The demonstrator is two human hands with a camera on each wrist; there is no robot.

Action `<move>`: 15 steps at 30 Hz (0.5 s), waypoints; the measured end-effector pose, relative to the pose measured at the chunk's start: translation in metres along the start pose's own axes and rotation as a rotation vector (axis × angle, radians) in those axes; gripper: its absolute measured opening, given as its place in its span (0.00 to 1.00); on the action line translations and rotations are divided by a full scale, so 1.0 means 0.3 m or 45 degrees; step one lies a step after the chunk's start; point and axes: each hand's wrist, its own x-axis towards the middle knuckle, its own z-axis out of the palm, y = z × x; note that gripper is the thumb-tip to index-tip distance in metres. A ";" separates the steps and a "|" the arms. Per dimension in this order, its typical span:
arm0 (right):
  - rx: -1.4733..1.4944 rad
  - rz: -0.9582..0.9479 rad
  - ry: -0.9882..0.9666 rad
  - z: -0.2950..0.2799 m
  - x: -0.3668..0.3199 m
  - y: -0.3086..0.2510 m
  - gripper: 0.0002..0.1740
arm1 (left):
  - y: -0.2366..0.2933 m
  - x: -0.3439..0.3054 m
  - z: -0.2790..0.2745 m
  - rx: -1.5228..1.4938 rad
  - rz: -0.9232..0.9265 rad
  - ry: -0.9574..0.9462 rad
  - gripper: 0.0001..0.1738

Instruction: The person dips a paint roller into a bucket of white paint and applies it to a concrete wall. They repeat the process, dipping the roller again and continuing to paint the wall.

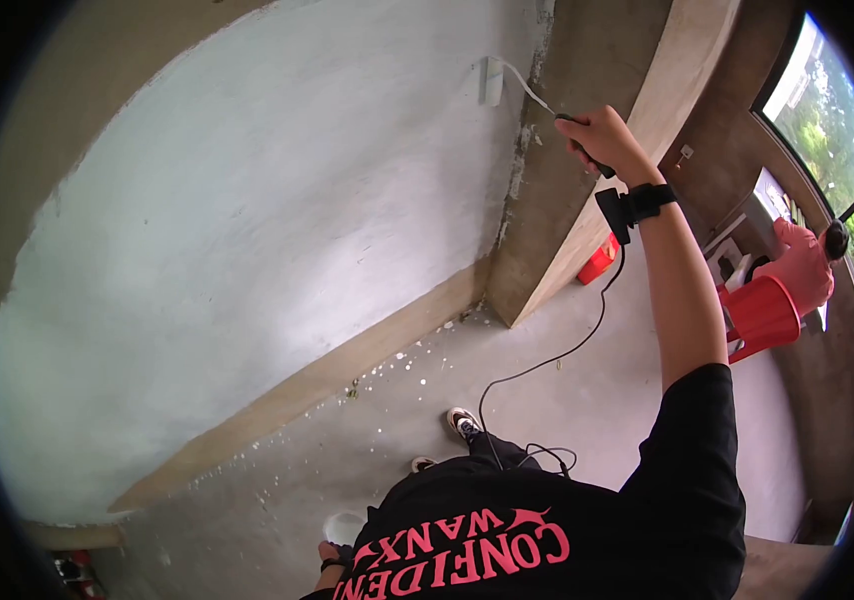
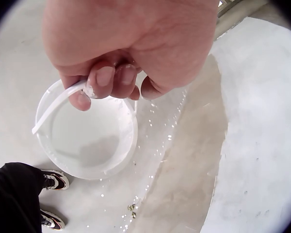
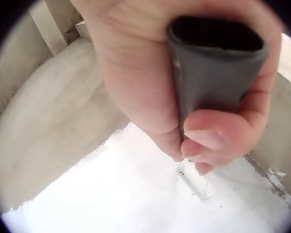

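Right hand (image 1: 602,135): closed round the dark grey handle (image 3: 218,73) of a thin-shanked tool, whose white head (image 1: 492,82) is laid against the white-coated wall (image 1: 247,250), high up beside the bare concrete corner (image 1: 547,200).
Left hand (image 2: 136,43): curled round the thin strap of a round white plastic bucket (image 2: 134,131), which is hung low above the floor.
Step in hand: coating is judged to be spread at the wall's upper edge.
Next move: even pressure along that edge is called for.

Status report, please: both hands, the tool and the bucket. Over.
Right hand grips dark tool handle, tool tip at white wall. Left hand holds bucket handle, white bucket hangs below. Nothing blocks the wall.
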 end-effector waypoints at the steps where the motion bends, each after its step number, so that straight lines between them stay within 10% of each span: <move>1: 0.003 -0.001 0.020 0.002 0.002 0.002 0.23 | 0.002 0.014 0.004 -0.077 -0.018 0.001 0.13; 15: -0.019 -0.147 -0.229 0.211 -0.156 -0.189 0.23 | -0.034 0.057 0.024 -1.039 -0.340 -0.032 0.14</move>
